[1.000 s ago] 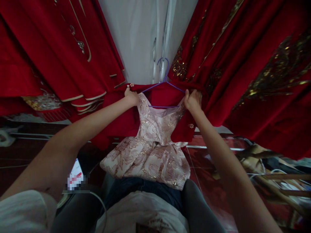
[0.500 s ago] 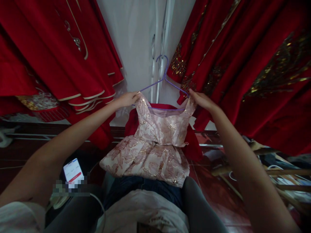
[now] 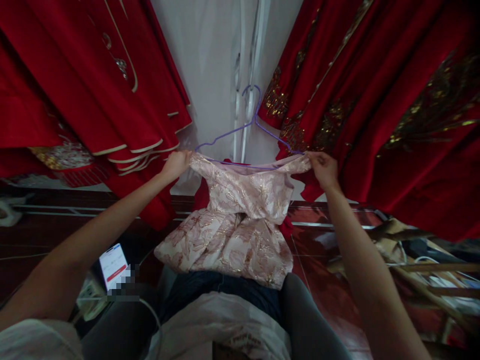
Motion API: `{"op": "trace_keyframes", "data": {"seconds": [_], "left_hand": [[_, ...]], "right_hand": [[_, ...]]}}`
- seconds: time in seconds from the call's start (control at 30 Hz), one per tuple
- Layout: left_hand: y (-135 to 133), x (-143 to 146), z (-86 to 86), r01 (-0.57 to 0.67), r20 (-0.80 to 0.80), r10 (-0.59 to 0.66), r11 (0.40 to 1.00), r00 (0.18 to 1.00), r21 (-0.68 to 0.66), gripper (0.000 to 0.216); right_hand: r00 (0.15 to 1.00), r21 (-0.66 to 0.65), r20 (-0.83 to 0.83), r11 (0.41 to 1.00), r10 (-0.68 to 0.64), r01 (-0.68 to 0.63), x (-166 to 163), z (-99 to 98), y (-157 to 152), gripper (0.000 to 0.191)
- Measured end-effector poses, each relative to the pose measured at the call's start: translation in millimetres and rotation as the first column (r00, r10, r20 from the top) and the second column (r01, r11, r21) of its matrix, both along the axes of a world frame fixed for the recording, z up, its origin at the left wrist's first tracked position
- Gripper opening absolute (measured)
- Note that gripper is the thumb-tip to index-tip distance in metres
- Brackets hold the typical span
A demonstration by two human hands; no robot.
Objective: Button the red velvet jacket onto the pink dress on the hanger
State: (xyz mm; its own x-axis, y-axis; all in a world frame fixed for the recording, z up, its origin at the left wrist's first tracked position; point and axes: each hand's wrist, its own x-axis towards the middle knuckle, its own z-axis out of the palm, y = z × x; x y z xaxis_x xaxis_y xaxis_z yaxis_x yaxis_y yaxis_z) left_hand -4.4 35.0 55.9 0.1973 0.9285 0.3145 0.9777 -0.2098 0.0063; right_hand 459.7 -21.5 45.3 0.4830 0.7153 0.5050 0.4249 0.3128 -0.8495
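Note:
A pale pink dress (image 3: 243,195) with shiny gold floral patterning hangs on a thin purple hanger (image 3: 256,117), its skirt spread over my lap. My left hand (image 3: 179,164) is closed on the left shoulder strap, beside that end of the hanger. On the other side, my right hand (image 3: 323,169) pinches the right strap. Both straps are stretched outward, and the neckline is pulled almost straight. The hanger's hook points up in front of the white wall. Part of a red cloth shows behind the dress.
Red garments with pale trim (image 3: 142,115) hang at the left, and red garments with gold sequins (image 3: 393,115) at the right. A lit phone (image 3: 113,267) stands by my left leg. At the lower right is a wooden rack (image 3: 431,267) holding various items. Reddish tiles (image 3: 315,280) cover the floor.
My hands have moved apart, drawing the dress straps outward and slightly down. The neckline has gone from a deep scoop to nearly straight, and more of the hanger's left end shows.

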Motion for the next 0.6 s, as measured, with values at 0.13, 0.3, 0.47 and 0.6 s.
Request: {"op": "trace_keyframes", "data": {"seconds": [0.13, 0.3, 0.47, 0.6], "left_hand": [[-24, -13, -29.8, -0.001, -0.099, -0.012, 0.992, 0.995, -0.127, 0.052], [-43, 10, -30.0, 0.332, -0.025, -0.331, 0.943, 0.943, 0.013, 0.043], [-32, 62, -15.5, 0.601, 0.014, -0.618, 0.769, 0.786, 0.215, 0.03], [-28, 105, -27.1, 0.643, -0.046, -0.645, 0.747, 0.762, 0.168, 0.029]], "right_hand": [[0.986, -0.118, -0.12, 0.988, -0.116, 0.102, 2, -43.0, -19, 0.02], [0.997, -0.218, -0.074, 0.975, 0.016, -0.032, -21, -69.0, -46, 0.036], [0.974, -0.035, 0.012, 0.973, 0.227, -0.227, -67, -40.3, -55, 0.036], [0.972, 0.049, 0.02, 0.971, 0.233, -0.234, -92, -20.0, -63, 0.032]]}}
